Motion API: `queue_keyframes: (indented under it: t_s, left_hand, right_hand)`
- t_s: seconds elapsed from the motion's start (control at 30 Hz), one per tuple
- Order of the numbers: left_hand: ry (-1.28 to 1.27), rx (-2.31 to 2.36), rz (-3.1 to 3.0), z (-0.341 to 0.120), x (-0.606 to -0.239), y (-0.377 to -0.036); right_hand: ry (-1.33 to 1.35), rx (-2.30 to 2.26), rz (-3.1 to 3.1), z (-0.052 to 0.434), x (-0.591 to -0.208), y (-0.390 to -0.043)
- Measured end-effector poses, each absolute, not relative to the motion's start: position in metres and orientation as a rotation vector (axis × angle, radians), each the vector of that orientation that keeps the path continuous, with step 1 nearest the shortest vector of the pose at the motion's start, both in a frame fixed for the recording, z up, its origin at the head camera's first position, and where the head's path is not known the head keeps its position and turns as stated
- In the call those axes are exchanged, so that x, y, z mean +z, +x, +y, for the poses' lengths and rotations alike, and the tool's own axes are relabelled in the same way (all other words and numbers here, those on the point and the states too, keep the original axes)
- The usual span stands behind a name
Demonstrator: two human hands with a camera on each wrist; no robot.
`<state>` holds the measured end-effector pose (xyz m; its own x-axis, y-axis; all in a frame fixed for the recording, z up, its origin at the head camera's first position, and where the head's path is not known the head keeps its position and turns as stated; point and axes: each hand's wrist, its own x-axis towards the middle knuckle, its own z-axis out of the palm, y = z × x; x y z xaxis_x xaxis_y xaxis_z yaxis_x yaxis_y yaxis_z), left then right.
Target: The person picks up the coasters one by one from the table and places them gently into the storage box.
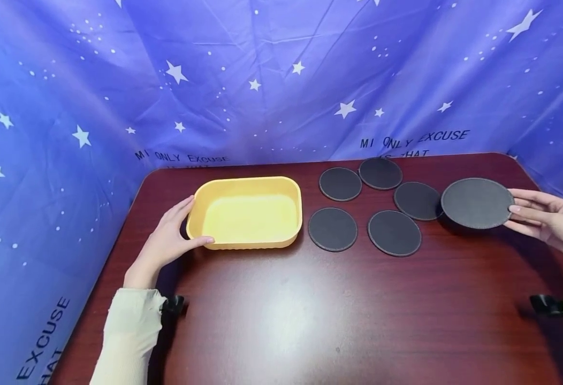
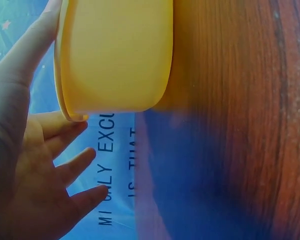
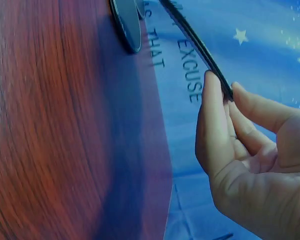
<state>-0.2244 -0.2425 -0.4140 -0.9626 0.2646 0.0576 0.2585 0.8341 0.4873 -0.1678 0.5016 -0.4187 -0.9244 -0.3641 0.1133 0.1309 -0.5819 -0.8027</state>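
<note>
A yellow plastic basket (image 1: 243,243) stands upright on the table, its inside bare. My left hand (image 1: 168,232) holds its left end, thumb on the front rim and fingertips at the left side. In the left wrist view the first fingers of the left hand (image 2: 45,165) touch the rim while the others stick out free. At the far right, my right hand (image 1: 551,216) pinches the edge of a round black coaster (image 1: 476,203) with stitching round its border. The right wrist view shows that coaster (image 3: 200,47) edge-on and tilted, raised off the table, between thumb and fingers.
Several more round black coasters lie flat right of the basket, among them one at the near left (image 1: 333,230) and one at the near right (image 1: 394,233). The dark red wooden table (image 1: 339,315) meets a blue starry cloth (image 1: 272,69) behind.
</note>
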Motion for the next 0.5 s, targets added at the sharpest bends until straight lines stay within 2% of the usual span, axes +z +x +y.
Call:
queue_keyframes:
  t_s: [0.23,0.5]
  left_hand:
    - [0.453,0.695,3.028,-0.238,-0.410,-0.231]
    - [0.460,0.687,3.024,-0.240,-0.412,-0.232]
  right_hand:
    - [-0.402,-2.623,1.314,0.479,-0.414,-0.166]
    - [-0.284,-2.607,1.499,0.445,-0.412,-0.171]
